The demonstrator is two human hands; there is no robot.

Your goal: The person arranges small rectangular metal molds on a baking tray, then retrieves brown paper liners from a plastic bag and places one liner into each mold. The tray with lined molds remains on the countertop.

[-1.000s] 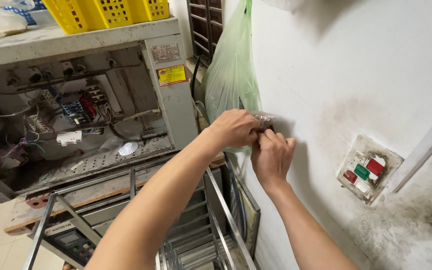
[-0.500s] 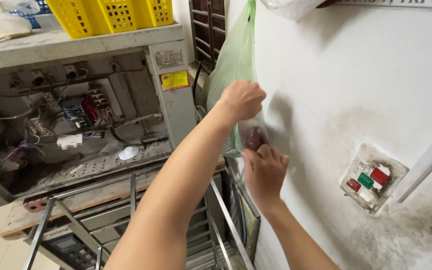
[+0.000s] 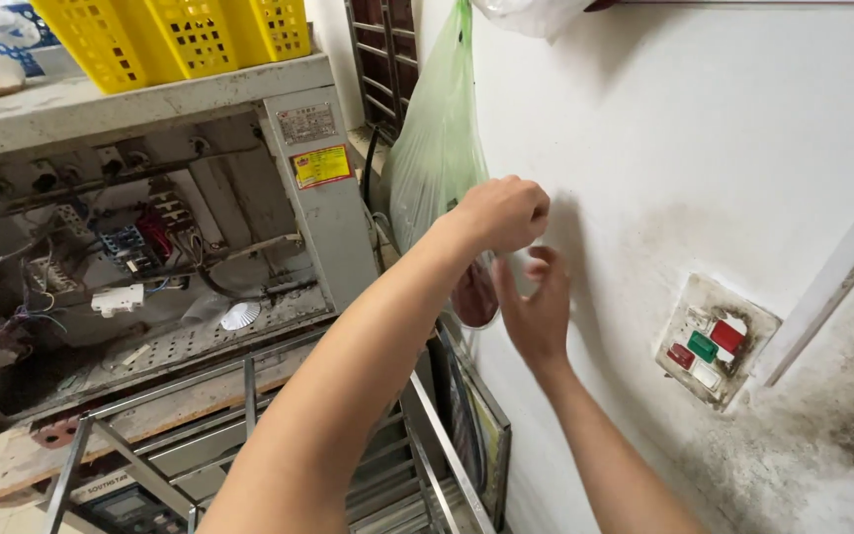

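Observation:
A pale green plastic bag (image 3: 437,148) hangs against the white wall (image 3: 704,148). Something dark red (image 3: 474,295) shows through its bottom. My left hand (image 3: 501,213) is closed in a fist at the bag's right edge and seems to pinch the plastic. Just below it, my right hand (image 3: 536,307) is held close to the wall with its fingers spread, beside the bag's bottom and holding nothing.
A dirty wall switch plate (image 3: 714,341) with red and green buttons sits to the right. On the left is an open metal cabinet (image 3: 150,267) full of wiring, with yellow baskets (image 3: 180,35) on top. A steel frame (image 3: 249,396) and a leaning framed panel (image 3: 476,415) stand below.
Both hands were together at the bag's bottom. My left hand has risen along the bag's edge, and my right hand has let go and spread its fingers.

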